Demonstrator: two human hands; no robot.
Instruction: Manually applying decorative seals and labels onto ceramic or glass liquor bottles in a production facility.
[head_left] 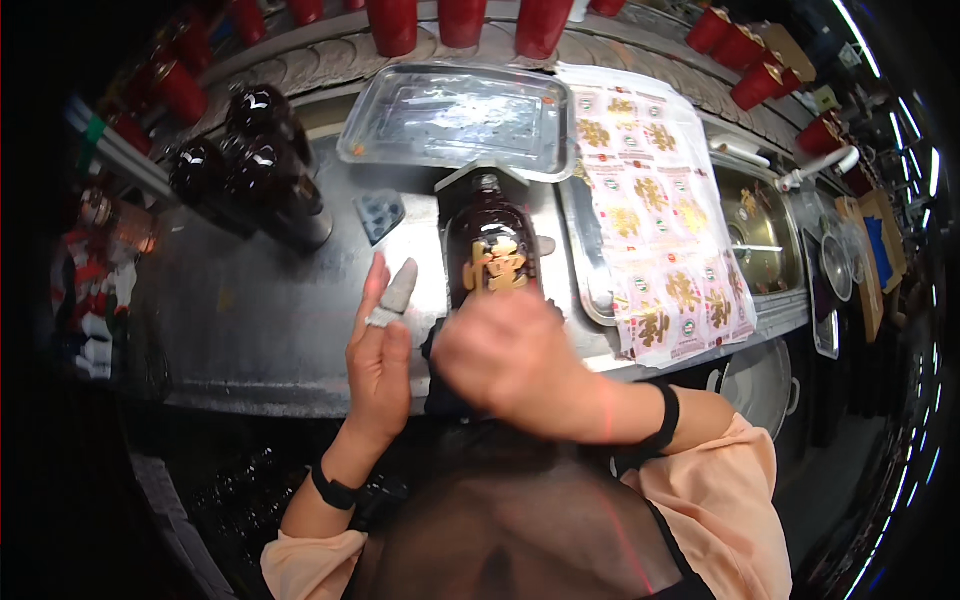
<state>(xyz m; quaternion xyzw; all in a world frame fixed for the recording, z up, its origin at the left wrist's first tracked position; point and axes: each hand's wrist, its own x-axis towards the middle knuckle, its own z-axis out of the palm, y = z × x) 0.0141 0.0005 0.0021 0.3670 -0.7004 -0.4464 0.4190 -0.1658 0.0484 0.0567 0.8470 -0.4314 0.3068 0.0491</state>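
A dark glossy bottle (pixel 488 225) with gold lettering lies in front of me, its neck pointing away, in a metal-looking holder (pixel 450 185). Over its near end is my right hand (pixel 515 360), curled into a fist and blurred by motion; whether anything is inside it is hidden. Just left of the bottle my left hand (pixel 380 370) is open, fingers stretched upward and apart from the glass. A grey finger cover (pixel 400 288) sits on one of its fingers. Dark cloth (pixel 445 365) shows beneath the bottle's near end. Beyond my left hand rests a small translucent bluish scraper-like piece (pixel 380 215).
Several dark bottles (pixel 265 175) stand at left on the metal table (pixel 250 330). A clear tray (pixel 450 115) lies at the back. Printed decal sheets (pixel 655 210) cover another tray at right, beside a water-filled basin (pixel 765 225). Red cups (pixel 540 25) line the far shelf.
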